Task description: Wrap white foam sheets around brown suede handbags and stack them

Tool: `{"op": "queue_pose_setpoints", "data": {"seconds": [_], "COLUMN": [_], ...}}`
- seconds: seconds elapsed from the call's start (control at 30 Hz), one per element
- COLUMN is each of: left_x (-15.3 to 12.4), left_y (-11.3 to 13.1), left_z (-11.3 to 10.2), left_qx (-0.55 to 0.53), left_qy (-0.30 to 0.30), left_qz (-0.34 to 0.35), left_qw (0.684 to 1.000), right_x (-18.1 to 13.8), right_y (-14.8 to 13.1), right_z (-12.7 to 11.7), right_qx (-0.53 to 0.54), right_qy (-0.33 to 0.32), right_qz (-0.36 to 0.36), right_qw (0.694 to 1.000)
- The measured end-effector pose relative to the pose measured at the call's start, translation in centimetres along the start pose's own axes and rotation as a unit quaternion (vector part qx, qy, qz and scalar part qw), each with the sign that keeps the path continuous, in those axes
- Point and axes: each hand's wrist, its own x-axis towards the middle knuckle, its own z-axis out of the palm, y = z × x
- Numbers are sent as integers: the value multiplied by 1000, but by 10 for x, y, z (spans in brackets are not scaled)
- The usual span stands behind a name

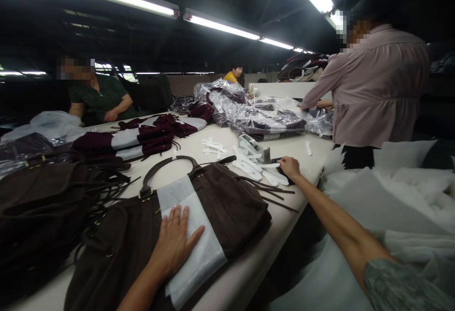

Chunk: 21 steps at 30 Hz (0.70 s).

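My left hand [174,242] presses flat on a folded white translucent sheet [202,254] laid across the dark brown soft handbag [227,197] — its fingers nearly together, the thumb spread wide. The handbag lies on the cream-topped table [192,144] right in front of me, one looped handle standing up at its far side. My right hand [289,166] reaches out beside the grey tape dispenser with a clear roll [262,153], fingers curled; I cannot tell whether they pinch anything. White flat plastic strips [247,169] lie heaped just beside the dispenser. Beyond — maroon bags [156,135] and a plastic-wrapped pile [263,116].
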Motion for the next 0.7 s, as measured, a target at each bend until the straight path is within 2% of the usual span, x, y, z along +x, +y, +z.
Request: {"op": "queue_pose_setpoints", "data": {"seconds": [0.1,0.17,0.27,0.33,0.4,0.47,0.57,0.7], "left_x": [-3,-6,-7,-8,-9,-11,-13,-13], "left_y": [5,8,11,12,12,13,14,12], "left_z": [-4,-8,-13,-15,-16,-17,-18,-16], "left_qx": [-16,-29,-55,-70,-79,-84,-93,-113], "left_qy": [-5,-13,-17,-19,-21,-18,-10,-6], "left_qz": [-7,-9,-9,-11,-18,-18,-13,-14], "left_qw": [1000,999,998,997,997,996,995,993], "right_x": [-9,-23,-63,-101,-141,-172,-198,-209], "right_y": [-17,-43,-100,-138,-169,-187,-193,-186], "right_z": [-10,-7,18,46,80,115,158,189], "right_qx": [4,50,185,238,244,240,234,230], "right_qy": [30,-7,-167,-283,-360,-384,-376,-350], "right_qz": [-14,-43,-70,-30,37,88,120,155], "right_qw": [999,998,966,928,900,887,888,895]}}
